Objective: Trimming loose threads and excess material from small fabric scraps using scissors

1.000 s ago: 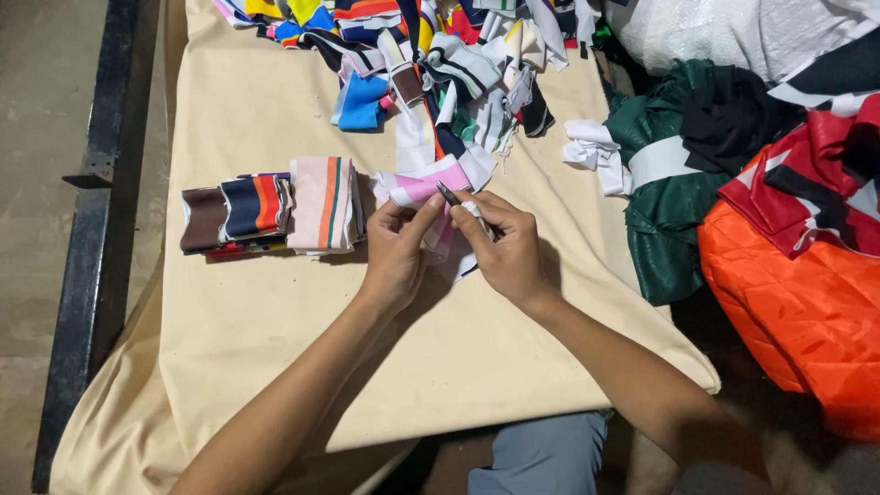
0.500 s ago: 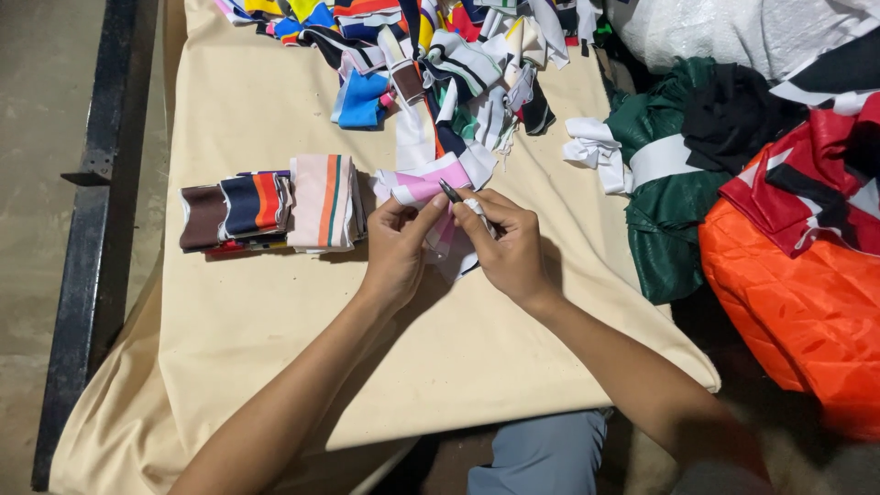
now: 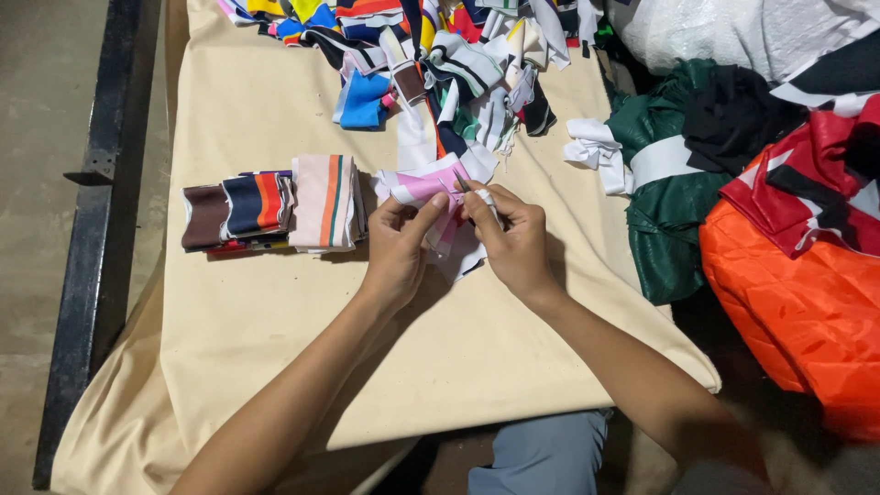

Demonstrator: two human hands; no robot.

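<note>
Beige cloth-covered table (image 3: 275,312): both hands, left hand (image 3: 396,246) and right hand (image 3: 513,240), pinch a soft pink-striped strip (image 3: 423,183).

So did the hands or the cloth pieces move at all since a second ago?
Hardly. The left hand and right hand stay together over the pink and white cloth strip, with only small finger shifts. The right hand still holds a small dark tool at the strip; what kind is unclear. The folded stack of striped pieces and the loose colourful pile on the beige table cloth stayed put.
</note>
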